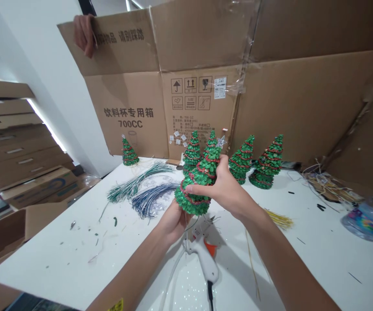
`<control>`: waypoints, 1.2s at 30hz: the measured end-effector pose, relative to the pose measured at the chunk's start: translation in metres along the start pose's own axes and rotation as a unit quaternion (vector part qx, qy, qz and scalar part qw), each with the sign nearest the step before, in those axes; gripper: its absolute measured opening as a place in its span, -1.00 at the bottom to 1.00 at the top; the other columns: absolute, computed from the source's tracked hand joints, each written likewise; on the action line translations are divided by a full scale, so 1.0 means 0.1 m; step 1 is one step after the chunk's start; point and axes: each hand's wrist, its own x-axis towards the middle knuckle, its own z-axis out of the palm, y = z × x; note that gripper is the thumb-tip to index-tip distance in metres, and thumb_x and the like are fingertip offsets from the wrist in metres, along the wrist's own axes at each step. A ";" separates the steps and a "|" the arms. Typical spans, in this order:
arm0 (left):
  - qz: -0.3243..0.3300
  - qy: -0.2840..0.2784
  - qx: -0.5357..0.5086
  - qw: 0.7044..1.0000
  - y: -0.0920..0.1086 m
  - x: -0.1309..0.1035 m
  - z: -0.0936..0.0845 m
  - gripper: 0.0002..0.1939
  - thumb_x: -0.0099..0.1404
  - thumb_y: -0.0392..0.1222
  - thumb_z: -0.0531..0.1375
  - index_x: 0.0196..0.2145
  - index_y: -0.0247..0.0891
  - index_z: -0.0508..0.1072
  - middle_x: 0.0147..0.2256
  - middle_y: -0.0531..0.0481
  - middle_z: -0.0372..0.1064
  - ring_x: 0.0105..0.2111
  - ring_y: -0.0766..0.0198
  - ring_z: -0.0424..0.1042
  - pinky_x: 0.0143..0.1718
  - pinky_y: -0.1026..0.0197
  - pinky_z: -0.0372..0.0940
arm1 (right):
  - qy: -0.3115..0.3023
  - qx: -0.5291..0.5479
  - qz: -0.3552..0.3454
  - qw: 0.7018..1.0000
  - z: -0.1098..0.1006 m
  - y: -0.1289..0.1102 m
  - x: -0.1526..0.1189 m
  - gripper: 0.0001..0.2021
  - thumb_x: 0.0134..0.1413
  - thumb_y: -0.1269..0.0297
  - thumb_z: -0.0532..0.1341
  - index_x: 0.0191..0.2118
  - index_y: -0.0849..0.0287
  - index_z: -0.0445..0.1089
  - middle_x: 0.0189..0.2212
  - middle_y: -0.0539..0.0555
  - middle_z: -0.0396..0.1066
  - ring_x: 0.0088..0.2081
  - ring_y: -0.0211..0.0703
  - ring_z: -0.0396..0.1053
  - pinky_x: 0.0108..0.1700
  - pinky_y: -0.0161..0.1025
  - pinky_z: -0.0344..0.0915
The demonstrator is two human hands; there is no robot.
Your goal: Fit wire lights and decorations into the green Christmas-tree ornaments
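A small green tree with red garland (194, 192) and a clear star at its top leans to the right, held in both hands above the table. My left hand (173, 222) grips it from below at the base, its fingertips partly hidden behind the tree. My right hand (223, 185) wraps round the right side, thumb lying across the front. Just beneath is a white glue gun (206, 261) with an orange trigger. Several similar trees stand behind, among them one at the right (268, 164) and a smaller one at the far left (129, 152).
Bundles of green wires (134, 183) and blue wires (150, 198) lie on the white table (60, 255). Yellow wires (279, 219) and a plastic bottle (369, 218) are to the right. Cardboard (199, 43) walls the back; another person's hand (84, 34) holds its top edge.
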 end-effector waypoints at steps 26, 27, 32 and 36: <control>-0.019 -0.040 -0.031 0.999 -0.07 -0.07 0.00 -0.65 0.32 -0.36 0.42 0.06 -0.32 0.64 -0.39 0.00 0.63 -0.51 0.34 0.47 -0.45 0.33 0.33 | 0.000 0.039 0.034 0.999 0.02 -0.06 -0.05 -0.26 0.00 0.12 0.55 0.10 -0.06 0.03 0.18 0.19 0.46 0.22 0.17 0.48 0.23 0.09 0.47; -0.018 -0.037 -0.033 0.999 -0.07 -0.06 -0.01 -0.67 0.32 -0.35 0.43 0.04 -0.32 0.64 -0.44 0.03 0.60 -0.55 0.37 0.42 -0.49 0.34 0.29 | 0.000 0.037 0.036 0.999 0.02 -0.06 -0.05 -0.25 0.00 0.12 0.55 0.10 -0.06 0.03 0.19 0.19 0.45 0.23 0.16 0.48 0.24 0.09 0.47; -0.024 -0.035 -0.032 0.999 -0.09 -0.02 -0.07 -0.75 0.36 -0.33 0.39 -0.01 -0.34 0.66 -0.36 -0.04 0.64 -0.45 0.30 0.53 -0.32 0.30 0.41 | -0.005 0.039 0.035 0.999 0.04 -0.04 -0.03 -0.27 0.02 0.09 0.54 0.09 -0.05 0.02 0.18 0.21 0.44 0.20 0.15 0.50 0.21 0.08 0.48; -0.033 -0.047 -0.030 0.998 -0.07 -0.03 -0.07 -0.77 0.36 -0.31 0.39 -0.04 -0.41 0.67 -0.27 -0.15 0.68 -0.32 0.17 0.62 -0.21 0.22 0.46 | -0.014 0.039 0.038 0.998 0.05 -0.03 -0.02 -0.29 0.03 0.09 0.54 0.07 -0.05 0.01 0.16 0.22 0.46 0.18 0.17 0.51 0.20 0.12 0.49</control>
